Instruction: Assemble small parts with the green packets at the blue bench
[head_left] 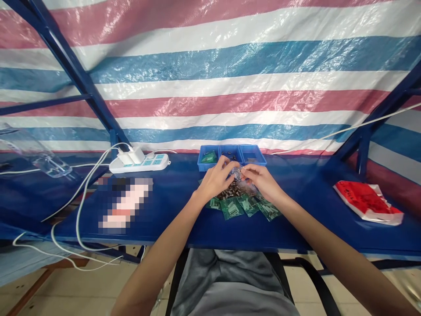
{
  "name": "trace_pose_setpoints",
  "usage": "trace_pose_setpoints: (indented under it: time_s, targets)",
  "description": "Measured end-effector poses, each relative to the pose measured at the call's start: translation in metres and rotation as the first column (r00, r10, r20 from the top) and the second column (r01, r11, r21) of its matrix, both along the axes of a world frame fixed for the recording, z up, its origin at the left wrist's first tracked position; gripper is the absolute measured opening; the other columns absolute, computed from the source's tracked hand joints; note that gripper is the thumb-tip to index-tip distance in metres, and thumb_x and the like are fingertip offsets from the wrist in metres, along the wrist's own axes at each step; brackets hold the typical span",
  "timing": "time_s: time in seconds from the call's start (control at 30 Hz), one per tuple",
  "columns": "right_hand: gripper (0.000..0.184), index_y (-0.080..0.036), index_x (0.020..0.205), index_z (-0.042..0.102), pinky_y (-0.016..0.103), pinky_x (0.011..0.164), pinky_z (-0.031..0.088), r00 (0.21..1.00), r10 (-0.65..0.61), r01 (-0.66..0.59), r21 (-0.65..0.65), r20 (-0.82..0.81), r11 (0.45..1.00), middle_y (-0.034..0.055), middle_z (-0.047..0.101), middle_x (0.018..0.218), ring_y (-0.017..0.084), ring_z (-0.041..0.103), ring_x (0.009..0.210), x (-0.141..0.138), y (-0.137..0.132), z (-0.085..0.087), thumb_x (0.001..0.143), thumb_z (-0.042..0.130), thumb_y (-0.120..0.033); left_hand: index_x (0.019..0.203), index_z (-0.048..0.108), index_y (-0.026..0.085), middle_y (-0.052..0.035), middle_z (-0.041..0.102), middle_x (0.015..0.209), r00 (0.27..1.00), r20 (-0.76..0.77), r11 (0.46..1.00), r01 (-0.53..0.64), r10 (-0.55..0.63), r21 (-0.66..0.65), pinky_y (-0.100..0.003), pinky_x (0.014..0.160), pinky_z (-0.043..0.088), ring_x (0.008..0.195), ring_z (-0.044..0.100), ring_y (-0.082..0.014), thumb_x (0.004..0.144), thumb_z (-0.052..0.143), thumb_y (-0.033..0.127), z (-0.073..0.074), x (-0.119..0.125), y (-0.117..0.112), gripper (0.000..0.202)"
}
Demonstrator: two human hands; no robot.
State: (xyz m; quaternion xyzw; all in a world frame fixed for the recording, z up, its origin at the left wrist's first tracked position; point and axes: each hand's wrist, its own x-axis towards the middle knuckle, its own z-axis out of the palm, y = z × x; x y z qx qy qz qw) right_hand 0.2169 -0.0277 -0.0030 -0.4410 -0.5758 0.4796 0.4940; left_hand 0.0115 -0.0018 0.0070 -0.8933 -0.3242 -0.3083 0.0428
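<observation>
My left hand (214,179) curls its fingers around one side of a small clear plastic bag (236,174). Thumb and fingers of my right hand (262,181) pinch the same bag from the other side. What the bag contains is too small to make out. Under it lies a heap of small brownish metal parts (230,191), partly hidden by my hands. Along the heap's near side, several small green-tinted packets (232,208) with pale pieces inside lie on the blue table (223,230). Just behind my hands stands a blue three-compartment tray (208,167), with a green packet (209,157) in its left compartment.
A white power strip (140,163) with plugged-in chargers and loose white cables (80,193) lies to the left. A clear plastic bottle (52,163) is farther left. On the right lies a red and white package (366,202). Striped sheeting (230,101) hangs behind the table.
</observation>
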Motion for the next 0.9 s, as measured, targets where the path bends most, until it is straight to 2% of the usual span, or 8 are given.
trace_pose_setpoints:
  time_s: [0.17, 0.3, 0.37, 0.43, 0.53, 0.6, 0.7, 0.9]
  targets:
    - [0.035, -0.02, 0.085, 0.07, 0.029, 0.064, 0.046, 0.999, 0.041, -0.041, -0.005, 0.023, 0.999, 0.0036, 0.067, 0.078, 0.018, 0.061, 0.074, 0.0008, 0.0005, 0.0008, 0.084, 0.071, -0.054, 0.116, 0.057, 0.024, -0.0082, 0.049, 0.112, 1.0, 0.013, 0.999, 0.002, -0.002, 0.039, -0.023, 0.054, 0.043, 0.085, 0.057, -0.0157, 0.104, 0.042, 0.031, -0.001, 0.0024, 0.0021, 0.02]
    - [0.031, -0.021, 0.101, 0.065, 0.029, 0.061, 0.048, 0.999, 0.037, -0.037, 0.009, 0.03, 0.999, 0.0034, 0.069, 0.082, 0.019, 0.065, 0.075, -0.0001, 0.0006, -0.0027, 0.086, 0.069, -0.048, 0.112, 0.058, 0.023, -0.0076, 0.051, 0.11, 0.999, 0.048, 1.0, -0.01, 0.01, 0.01, -0.025, 0.059, 0.046, 0.083, 0.058, -0.0157, 0.103, 0.044, 0.028, -0.001, 0.0013, 0.0033, 0.018]
    - [0.033, -0.022, 0.113, 0.061, 0.03, 0.061, 0.05, 0.997, 0.02, -0.024, 0.057, 0.077, 0.998, 0.0044, 0.071, 0.09, 0.021, 0.068, 0.08, 0.0, 0.001, -0.0048, 0.088, 0.066, -0.044, 0.111, 0.057, 0.022, -0.0072, 0.052, 0.109, 0.999, 0.051, 1.0, -0.018, 0.019, -0.013, -0.026, 0.061, 0.047, 0.082, 0.06, -0.0155, 0.102, 0.044, 0.025, -0.0017, 0.0006, 0.0032, 0.017]
    - [0.032, -0.023, 0.118, 0.06, 0.033, 0.067, 0.053, 0.984, -0.018, -0.012, 0.165, 0.18, 0.986, 0.0061, 0.071, 0.099, 0.023, 0.069, 0.087, 0.0008, 0.0018, -0.0064, 0.09, 0.062, -0.039, 0.11, 0.056, 0.021, -0.0071, 0.053, 0.11, 0.999, 0.037, 0.999, -0.02, 0.021, -0.032, -0.026, 0.061, 0.047, 0.082, 0.061, -0.0158, 0.101, 0.044, 0.024, -0.0024, 0.0007, 0.0026, 0.015]
    - [0.021, -0.023, 0.109, 0.065, 0.036, 0.075, 0.054, 0.932, -0.132, 0.003, 0.355, 0.339, 0.935, 0.0078, 0.072, 0.106, 0.024, 0.069, 0.094, 0.0011, 0.0027, -0.0071, 0.091, 0.06, -0.033, 0.109, 0.055, 0.021, -0.0071, 0.054, 0.111, 1.0, 0.017, 0.998, -0.012, 0.013, -0.054, -0.027, 0.06, 0.047, 0.083, 0.063, -0.0161, 0.101, 0.044, 0.024, -0.0031, 0.0024, 0.0016, 0.015]
    - [0.016, -0.022, 0.102, 0.066, 0.034, 0.07, 0.053, 0.897, -0.194, 0.01, 0.42, 0.396, 0.907, 0.0081, 0.072, 0.104, 0.024, 0.069, 0.091, 0.0, 0.0025, -0.0066, 0.092, 0.058, -0.032, 0.109, 0.054, 0.021, -0.007, 0.055, 0.111, 1.0, 0.011, 0.998, -0.005, 0.006, -0.065, -0.027, 0.059, 0.047, 0.082, 0.063, -0.0161, 0.101, 0.043, 0.025, -0.0033, 0.0039, 0.0012, 0.015]
    - [0.016, -0.021, 0.099, 0.067, 0.032, 0.062, 0.051, 0.864, -0.238, 0.014, 0.452, 0.444, 0.892, 0.0085, 0.071, 0.099, 0.023, 0.068, 0.083, -0.0023, 0.0011, -0.005, 0.094, 0.056, -0.032, 0.109, 0.054, 0.021, -0.0068, 0.056, 0.111, 1.0, 0.018, 0.997, 0.007, -0.005, -0.072, -0.027, 0.06, 0.047, 0.081, 0.063, -0.016, 0.101, 0.044, 0.026, -0.0035, 0.0052, 0.0012, 0.013]
    - [0.018, -0.02, 0.097, 0.068, 0.033, 0.064, 0.05, 0.857, -0.249, 0.025, 0.447, 0.451, 0.894, 0.009, 0.069, 0.096, 0.023, 0.065, 0.078, -0.0033, -0.0002, -0.0048, 0.093, 0.055, -0.032, 0.106, 0.047, 0.021, -0.0057, 0.056, 0.106, 0.996, 0.084, 0.996, 0.036, -0.029, -0.081, -0.027, 0.058, 0.044, 0.075, 0.059, -0.0147, 0.1, 0.046, 0.026, -0.0046, 0.0067, -0.0019, 0.007]
